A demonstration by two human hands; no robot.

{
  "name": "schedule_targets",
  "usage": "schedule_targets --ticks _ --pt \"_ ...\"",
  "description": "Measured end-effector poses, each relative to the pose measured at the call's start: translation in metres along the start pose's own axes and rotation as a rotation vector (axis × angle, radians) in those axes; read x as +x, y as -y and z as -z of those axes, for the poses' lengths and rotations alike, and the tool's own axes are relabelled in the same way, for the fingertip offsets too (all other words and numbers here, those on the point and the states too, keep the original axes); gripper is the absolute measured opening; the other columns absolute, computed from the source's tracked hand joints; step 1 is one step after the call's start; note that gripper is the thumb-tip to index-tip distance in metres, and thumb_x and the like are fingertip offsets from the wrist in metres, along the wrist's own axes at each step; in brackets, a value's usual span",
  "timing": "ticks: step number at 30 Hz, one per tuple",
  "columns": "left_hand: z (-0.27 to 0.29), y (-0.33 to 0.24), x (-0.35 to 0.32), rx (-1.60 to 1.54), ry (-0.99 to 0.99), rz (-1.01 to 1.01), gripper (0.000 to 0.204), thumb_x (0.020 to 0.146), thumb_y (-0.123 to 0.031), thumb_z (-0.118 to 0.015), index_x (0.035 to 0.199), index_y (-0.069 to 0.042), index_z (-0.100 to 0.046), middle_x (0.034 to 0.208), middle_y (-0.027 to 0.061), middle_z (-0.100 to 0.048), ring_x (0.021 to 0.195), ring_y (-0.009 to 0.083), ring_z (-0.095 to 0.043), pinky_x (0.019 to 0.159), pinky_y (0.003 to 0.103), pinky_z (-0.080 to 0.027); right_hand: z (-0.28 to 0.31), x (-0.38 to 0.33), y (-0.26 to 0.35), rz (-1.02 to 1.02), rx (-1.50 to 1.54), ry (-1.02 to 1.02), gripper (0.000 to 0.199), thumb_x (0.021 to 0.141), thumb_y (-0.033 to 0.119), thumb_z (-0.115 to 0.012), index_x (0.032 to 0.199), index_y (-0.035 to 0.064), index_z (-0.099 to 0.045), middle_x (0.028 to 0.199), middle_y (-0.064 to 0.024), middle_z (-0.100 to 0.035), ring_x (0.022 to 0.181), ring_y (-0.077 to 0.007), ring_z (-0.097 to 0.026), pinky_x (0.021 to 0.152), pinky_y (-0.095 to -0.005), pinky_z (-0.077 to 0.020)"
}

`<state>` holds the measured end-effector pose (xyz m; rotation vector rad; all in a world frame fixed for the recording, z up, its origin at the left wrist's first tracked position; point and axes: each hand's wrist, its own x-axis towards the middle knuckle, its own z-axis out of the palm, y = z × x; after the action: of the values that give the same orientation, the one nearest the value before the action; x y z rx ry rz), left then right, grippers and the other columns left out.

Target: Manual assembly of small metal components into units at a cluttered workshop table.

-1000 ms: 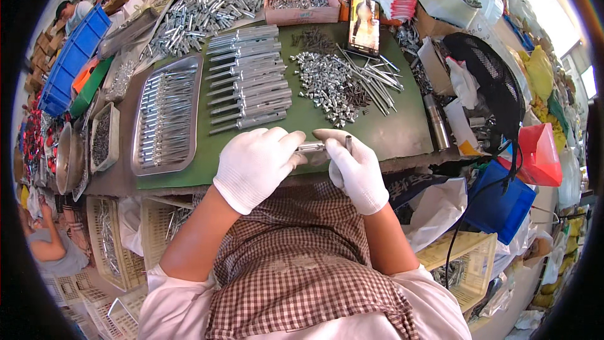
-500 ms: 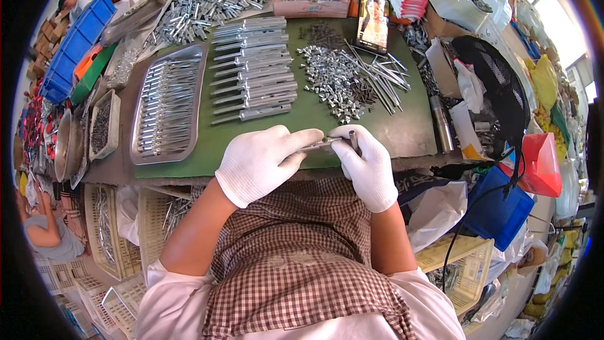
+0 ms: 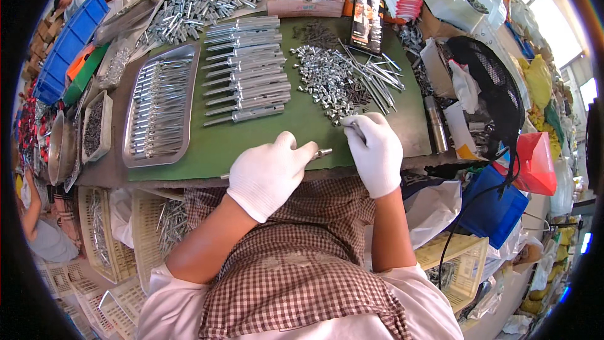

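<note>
While the left hand (image 3: 267, 176), in a white glove, grips a shiny metal rod (image 3: 323, 153) over the front edge of the green mat (image 3: 402, 138), the right hand (image 3: 377, 154), gloved too, is curled around a small grey stick (image 3: 357, 131). I cannot tell if its fingertips pinch anything else. They are close to the front of a pile of little metal caps (image 3: 327, 79). The rod pokes out on both sides of the left hand. A metal tray (image 3: 189, 119) full of thin rods lies along the mat's left edge. Fat rods (image 3: 248, 75) lie in a row beside it. A phone (image 3: 367, 22) stands near the far right corner.
</note>
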<state>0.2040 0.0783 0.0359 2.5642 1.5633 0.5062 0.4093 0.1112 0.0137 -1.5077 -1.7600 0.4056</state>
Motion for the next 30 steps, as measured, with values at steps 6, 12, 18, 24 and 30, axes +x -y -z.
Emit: schedule_targets --ticks 6,12,18,24,30 --pt "-0.006 -0.001 0.001 0.003 0.045 0.051 0.018 0.089 -0.023 -0.066 0.107 -0.024 -0.069 0.084 0.0034 -0.055 0.061 0.0242 -0.063 0.054 0.037 -0.053 -0.014 0.021 0.013 0.048 -0.421 0.105 0.017 0.084 0.022 -0.072 0.088 0.0084 -0.063 0.094 -0.0126 -0.061 0.08 -0.0346 -0.066 0.068 -0.0447 -0.053" --pt "-0.007 0.0 0.001 -0.022 0.016 0.027 0.018 0.089 -0.024 -0.066 0.107 -0.024 -0.069 0.083 0.004 -0.056 0.061 0.0246 -0.063 0.054 0.037 -0.053 -0.015 0.024 0.01 0.053 -0.409 0.101 0.02 0.081 0.021 -0.076 0.091 0.0079 -0.063 0.093 -0.0128 -0.063 0.08 -0.0354 -0.065 0.069 -0.0442 -0.0527" --pt "-0.004 0.002 0.0 -0.041 0.037 0.047 0.019 0.089 -0.024 -0.066 0.107 -0.023 -0.069 0.084 0.0042 -0.057 0.062 0.0257 -0.064 0.055 0.038 -0.054 -0.003 0.006 0.017 0.146 -0.01 0.064 0.015 0.084 0.01 -0.071 0.097 0.0108 -0.065 0.088 -0.0109 -0.067 0.077 -0.0323 -0.067 0.067 -0.0402 -0.0535" --pt "-0.005 0.001 0.001 -0.052 0.066 0.044 0.023 0.089 -0.024 -0.066 0.112 -0.023 -0.068 0.084 0.0045 -0.057 0.065 0.0257 -0.065 0.056 0.038 -0.054 -0.002 -0.02 0.014 0.127 -0.017 0.194 0.018 0.079 0.009 -0.078 0.096 0.0088 -0.072 0.089 -0.0095 -0.069 0.076 -0.0276 -0.068 0.067 -0.0352 -0.0544" --pt "-0.005 0.002 0.002 -0.056 0.043 0.045 0.024 0.089 -0.024 -0.065 0.114 -0.024 -0.068 0.084 0.0049 -0.058 0.065 0.0253 -0.065 0.057 0.038 -0.054 0.002 -0.019 0.016 0.261 -0.113 0.181 0.011 0.082 0.016 -0.075 0.09 0.0105 -0.07 0.086 -0.0079 -0.067 0.074 -0.0299 -0.067 0.065 -0.0387 -0.0533"
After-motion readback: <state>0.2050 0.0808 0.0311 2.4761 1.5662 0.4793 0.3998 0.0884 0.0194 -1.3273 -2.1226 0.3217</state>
